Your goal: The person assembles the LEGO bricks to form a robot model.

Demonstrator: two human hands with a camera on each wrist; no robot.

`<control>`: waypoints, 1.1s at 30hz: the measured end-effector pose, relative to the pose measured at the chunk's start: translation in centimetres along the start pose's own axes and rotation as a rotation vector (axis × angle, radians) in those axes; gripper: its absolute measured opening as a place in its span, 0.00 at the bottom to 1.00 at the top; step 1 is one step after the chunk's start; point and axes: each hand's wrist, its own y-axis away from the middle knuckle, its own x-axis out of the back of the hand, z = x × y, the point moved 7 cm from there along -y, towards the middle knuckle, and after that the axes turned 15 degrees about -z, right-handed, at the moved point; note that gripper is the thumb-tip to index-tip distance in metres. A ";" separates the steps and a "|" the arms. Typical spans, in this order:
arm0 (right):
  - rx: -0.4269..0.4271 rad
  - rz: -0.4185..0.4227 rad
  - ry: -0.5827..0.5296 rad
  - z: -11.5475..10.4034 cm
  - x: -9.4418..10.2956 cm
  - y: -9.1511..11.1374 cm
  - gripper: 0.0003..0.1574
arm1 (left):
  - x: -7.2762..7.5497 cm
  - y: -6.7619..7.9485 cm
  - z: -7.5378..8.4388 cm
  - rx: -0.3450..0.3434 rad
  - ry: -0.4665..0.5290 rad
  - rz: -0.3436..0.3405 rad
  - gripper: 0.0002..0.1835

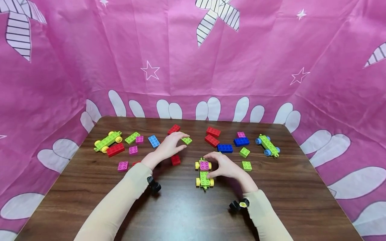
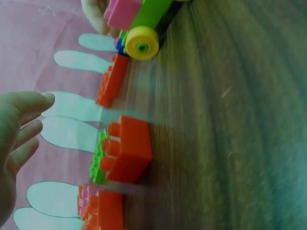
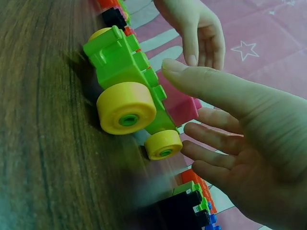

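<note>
A small toy car (image 1: 204,179) with a green base and yellow wheels stands on the table, a pink brick (image 1: 204,165) on its far end. My right hand (image 1: 224,165) is at the car's right side, thumb and fingers spread; in the right wrist view the thumb (image 3: 206,86) is over the base and the fingertips are near the pink brick and a yellow wheel. Whether they touch is hard to tell. My left hand (image 1: 169,147) hovers with extended fingers near a green brick (image 1: 186,140), holding nothing. Below it lies a red brick (image 1: 176,160).
On the left are another green car base with yellow wheels (image 1: 108,141), a red brick (image 1: 115,150) and several pink bricks. To the right lie blue bricks (image 1: 224,148), small green bricks (image 1: 246,166) and a green car base with blue wheels (image 1: 267,146). Red bricks (image 1: 213,131) lie farther back.
</note>
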 end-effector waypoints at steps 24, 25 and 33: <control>0.006 -0.076 0.056 0.3 -1.0 0.1 0.51 | -1.6 -4.1 -4.4 0.231 -0.008 -0.121 0.38; 0.005 -0.078 0.053 0.3 -1.0 0.1 0.51 | -1.6 -4.2 -4.5 0.233 -0.011 -0.124 0.37; -0.002 -0.085 0.057 0.4 -1.0 0.1 0.52 | -2.1 -4.8 -4.8 0.251 -0.002 -0.172 0.38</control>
